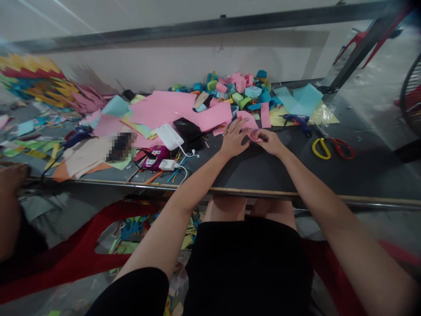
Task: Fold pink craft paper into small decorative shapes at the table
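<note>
A pink paper strip (pixel 247 118) lies on the dark table, its near end curled up. My left hand (pixel 234 139) rests on the strip's left side with the fingers stretched out and apart. At the curled end, my right hand (pixel 270 141) pinches the paper between thumb and fingers. A smaller pink paper piece (pixel 265 115) sits just beyond my right hand. To the right are a blue glue gun (pixel 297 119) and scissors (pixel 334 145) with one yellow and one red handle.
Folded paper pieces (pixel 238 85) in several colours are heaped along the back. Pink sheets (pixel 164 107), a white power bank (pixel 169 136) and a purple power strip (pixel 154 157) with cables lie to the left. Another person's arm (pixel 9 188) shows at the far left.
</note>
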A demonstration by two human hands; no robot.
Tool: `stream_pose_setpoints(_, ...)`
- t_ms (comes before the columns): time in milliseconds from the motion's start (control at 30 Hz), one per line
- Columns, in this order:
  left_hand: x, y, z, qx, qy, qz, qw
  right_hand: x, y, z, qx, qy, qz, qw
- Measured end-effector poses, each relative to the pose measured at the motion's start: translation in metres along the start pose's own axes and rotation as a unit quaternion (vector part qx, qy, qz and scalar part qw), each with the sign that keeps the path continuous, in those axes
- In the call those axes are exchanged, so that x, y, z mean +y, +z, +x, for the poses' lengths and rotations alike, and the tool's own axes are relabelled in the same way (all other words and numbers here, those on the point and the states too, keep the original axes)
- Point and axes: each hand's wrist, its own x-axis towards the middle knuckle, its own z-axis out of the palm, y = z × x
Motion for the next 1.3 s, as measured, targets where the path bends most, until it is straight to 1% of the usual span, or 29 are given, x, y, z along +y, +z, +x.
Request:
stream_pose_setpoints(100, -0.008, 0.004, 0.002, -0.027, -0.01, -0.001, 1.0, 0.002, -0.002, 0.001, -0.001, 0.009, -0.026, 1.0)
stream_pose_setpoints(167, -0.011, 0.003, 0.003, -0.025, -0.03, 0.007, 0.999, 0.003, -0.003, 0.002, -0.004, 0.015, -0.025, 1.0)
stream_pose_setpoints(300, -0.008, -0.007, 0.004, -0.011, -0.104, 0.087, 0.991, 0.007, -0.002, 0.004, -0.001, 0.042, 0.018, 0.999)
stream_pose_setpoints(367, -0.005, -0.013, 0.004, -0.013, -0.121, 0.111, 0.986, 0.007, -0.001, 0.004, 0.014, 0.059, 0.048, 0.997)
stream_pose_setpoints(400, -0.006, -0.015, 0.004, -0.012, -0.121, 0.115, 0.986, 0.007, -0.002, 0.005, 0.027, 0.059, 0.059, 0.996)
stream_pose_setpoints(467, -0.008, -0.016, 0.005, -0.002, -0.112, 0.112, 0.987, 0.007, -0.003, 0.005, 0.066, 0.039, 0.063, 0.995)
stream_pose_setpoints(533, -0.013, -0.014, 0.006, 0.013, -0.105, 0.11, 0.988, 0.008, -0.005, 0.006, 0.111, 0.013, 0.048, 0.993)
stream_pose_setpoints(600, -0.019, -0.009, 0.007, 0.02, -0.103, 0.114, 0.988, 0.01, -0.008, 0.007, 0.155, 0.005, 0.043, 0.987)
stream_pose_setpoints(733, -0.026, 0.0, 0.009, 0.004, -0.082, 0.11, 0.991, 0.02, -0.011, 0.012, 0.228, 0.013, 0.078, 0.971)
stream_pose_setpoints(833, -0.027, 0.003, 0.008, -0.017, -0.029, 0.074, 0.997, 0.025, -0.013, 0.014, 0.256, 0.035, 0.116, 0.959)
stream_pose_setpoints(900, -0.024, 0.003, 0.007, -0.044, 0.027, 0.045, 0.998, 0.026, -0.014, 0.014, 0.252, 0.056, 0.155, 0.954)
stream_pose_setpoints(967, -0.02, 0.003, 0.005, -0.077, 0.079, 0.019, 0.994, 0.023, -0.014, 0.013, 0.224, 0.071, 0.192, 0.953)
stream_pose_setpoints(1033, -0.016, 0.003, 0.003, -0.105, 0.103, 0.0, 0.989, 0.019, -0.012, 0.013, 0.189, 0.076, 0.216, 0.955)
stream_pose_setpoints(1100, -0.013, 0.005, 0.003, -0.128, 0.101, -0.011, 0.987, 0.015, -0.009, 0.012, 0.16, 0.077, 0.233, 0.956)
stream_pose_setpoints(1167, -0.013, 0.007, 0.003, -0.141, 0.087, -0.025, 0.986, 0.013, -0.006, 0.012, 0.145, 0.078, 0.243, 0.956)
stream_pose_setpoints(1300, -0.014, 0.008, 0.005, -0.139, 0.06, -0.078, 0.985, 0.012, -0.006, 0.012, 0.151, 0.081, 0.25, 0.953)
